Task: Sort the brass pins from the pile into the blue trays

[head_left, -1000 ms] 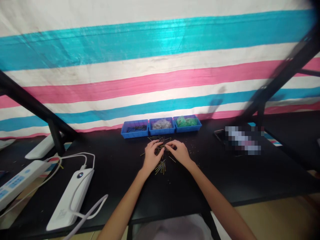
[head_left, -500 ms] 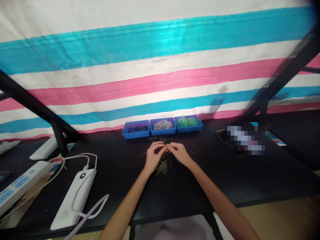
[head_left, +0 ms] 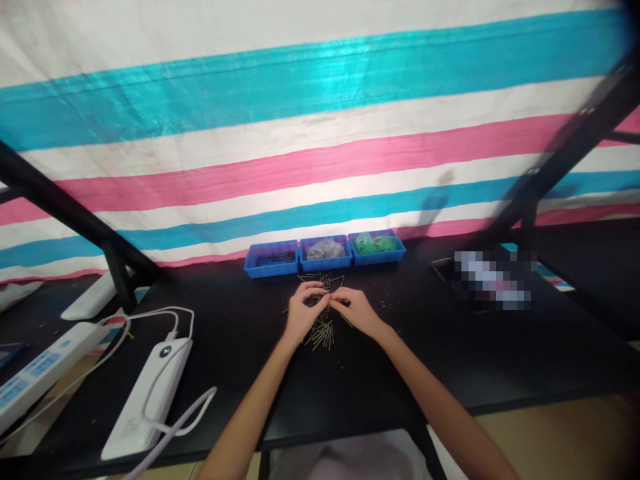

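Observation:
My left hand [head_left: 304, 311] and my right hand [head_left: 357, 309] meet above the middle of the black table, their fingertips pinched together. Whatever sits between the fingers is too small to make out. Beneath and around the hands lies a loose heap of thin metal rods [head_left: 323, 335], some gold-coloured and some dark. Part of this heap is hidden by my hands. Just beyond stand three blue trays in a row: the left tray [head_left: 273, 270] has dark thin pieces, the middle tray [head_left: 326, 264] whitish clear material, and the right tray [head_left: 380, 259] green material.
To the left lies a white power bank [head_left: 137, 407] with a cable looped over it, near a white power strip [head_left: 45, 367]. A phone [head_left: 443, 270] rests at the right, beside a blurred-out patch. Black frame posts and a striped sheet [head_left: 300, 153] stand behind.
Both hands have shifted slightly left and toward me, fingertips still together. A thin rod now slants out below my right hand. The trays have stayed put.

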Available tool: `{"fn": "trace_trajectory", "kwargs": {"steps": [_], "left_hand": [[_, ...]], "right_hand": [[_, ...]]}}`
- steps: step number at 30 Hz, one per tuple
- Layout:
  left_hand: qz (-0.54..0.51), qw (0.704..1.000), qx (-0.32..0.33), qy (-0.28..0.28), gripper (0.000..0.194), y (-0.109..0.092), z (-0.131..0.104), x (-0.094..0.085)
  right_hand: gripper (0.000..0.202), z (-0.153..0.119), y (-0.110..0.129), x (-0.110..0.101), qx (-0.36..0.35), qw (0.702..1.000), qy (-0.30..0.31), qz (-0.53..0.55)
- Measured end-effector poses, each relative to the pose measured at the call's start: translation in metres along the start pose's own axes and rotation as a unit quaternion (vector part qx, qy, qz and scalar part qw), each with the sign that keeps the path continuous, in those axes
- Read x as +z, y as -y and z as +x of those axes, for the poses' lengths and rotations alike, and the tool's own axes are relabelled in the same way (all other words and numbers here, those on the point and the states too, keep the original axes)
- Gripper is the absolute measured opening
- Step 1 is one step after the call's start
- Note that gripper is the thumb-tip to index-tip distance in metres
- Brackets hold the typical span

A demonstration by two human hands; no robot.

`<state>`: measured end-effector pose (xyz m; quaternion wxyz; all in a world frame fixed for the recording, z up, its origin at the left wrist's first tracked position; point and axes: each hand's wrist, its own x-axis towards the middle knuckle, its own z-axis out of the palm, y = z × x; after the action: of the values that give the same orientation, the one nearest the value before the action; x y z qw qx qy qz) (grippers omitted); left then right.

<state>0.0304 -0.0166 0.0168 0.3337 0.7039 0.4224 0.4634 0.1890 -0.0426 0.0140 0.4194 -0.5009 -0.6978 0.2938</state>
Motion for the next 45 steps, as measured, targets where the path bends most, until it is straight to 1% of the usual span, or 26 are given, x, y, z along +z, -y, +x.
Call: {"fn": "trace_trajectory", "kwargs": {"steps": [3, 5, 8, 12, 14, 16, 20, 23, 25, 28, 30, 32, 36, 38, 40, 42, 43, 45], "left_hand": [[0.013, 1.000, 0.013, 0.009, 0.011, 0.000, -0.002, 0.001], [0.023, 1.000, 0.019, 0.007, 0.011, -0.001, -0.001, 0.000], [0.035, 0.999, 0.025, -0.003, 0.013, -0.001, 0.002, -0.005], [0.051, 0.998, 0.040, -0.002, 0.012, 0.001, 0.006, -0.010], [0.064, 0.997, 0.052, 0.013, 0.010, 0.002, 0.006, -0.011], [0.081, 0.994, 0.065, 0.041, 0.008, 0.002, 0.005, -0.011], [0.116, 0.984, 0.081, 0.112, 0.007, 0.001, 0.002, -0.010], [0.134, 0.979, 0.082, 0.127, 0.006, 0.000, 0.002, -0.014], [0.139, 0.980, 0.082, 0.116, 0.006, 0.001, 0.004, -0.019], [0.144, 0.983, 0.083, 0.076, 0.006, 0.004, 0.011, -0.028], [0.149, 0.985, 0.082, 0.034, 0.009, 0.009, 0.018, -0.034], [0.157, 0.984, 0.078, -0.022, 0.014, 0.014, 0.027, -0.043], [0.182, 0.972, 0.062, -0.133, 0.022, 0.023, 0.054, -0.066], [0.200, 0.963, 0.056, -0.170, 0.024, 0.023, 0.068, -0.077], [0.222, 0.953, 0.052, -0.200, 0.026, 0.019, 0.077, -0.084], [0.240, 0.946, 0.055, -0.210, 0.028, 0.012, 0.079, -0.084], [0.246, 0.946, 0.060, -0.202, 0.029, 0.008, 0.076, -0.081], [0.250, 0.952, 0.076, -0.158, 0.029, 0.001, 0.065, -0.070]], "right_hand": [[0.017, -0.002, 0.000, 0.003, -0.008, 0.999, 0.015, -0.035], [0.017, -0.002, 0.002, 0.003, -0.006, 0.999, 0.014, -0.039], [0.018, -0.001, 0.004, -0.001, -0.004, 1.000, -0.005, -0.014], [0.018, 0.002, 0.007, -0.007, 0.004, 0.999, -0.050, 0.021], [0.017, 0.002, 0.007, -0.009, 0.008, 0.997, -0.068, 0.033], [0.017, 0.002, 0.007, -0.010, 0.009, 0.997, -0.073, 0.038], [0.018, 0.001, 0.003, -0.007, -0.012, 0.999, -0.050, 0.014], [0.019, 0.000, 0.001, -0.007, -0.025, 0.999, -0.039, -0.017], [0.020, 0.001, 0.000, -0.009, -0.023, 0.998, -0.041, -0.041], [0.017, 0.002, 0.001, -0.014, -0.018, 0.994, -0.037, -0.105], [0.014, 0.002, 0.001, -0.017, -0.011, 0.987, -0.023, -0.156], [0.012, 0.002, 0.001, -0.019, -0.005, 0.982, -0.007, -0.188], [0.008, 0.000, -0.003, -0.018, -0.010, 0.981, 0.007, -0.195], [0.007, -0.001, -0.004, -0.017, -0.012, 0.980, 0.008, -0.198], [0.006, -0.001, -0.005, -0.017, -0.012, 0.980, 0.010, -0.198], [0.006, -0.001, -0.005, -0.018, -0.008, 0.981, 0.014, -0.193], [0.006, -0.002, -0.005, -0.019, -0.005, 0.982, 0.017, -0.190], [0.010, -0.002, -0.004, -0.022, 0.002, 0.983, 0.028, -0.182]]}}
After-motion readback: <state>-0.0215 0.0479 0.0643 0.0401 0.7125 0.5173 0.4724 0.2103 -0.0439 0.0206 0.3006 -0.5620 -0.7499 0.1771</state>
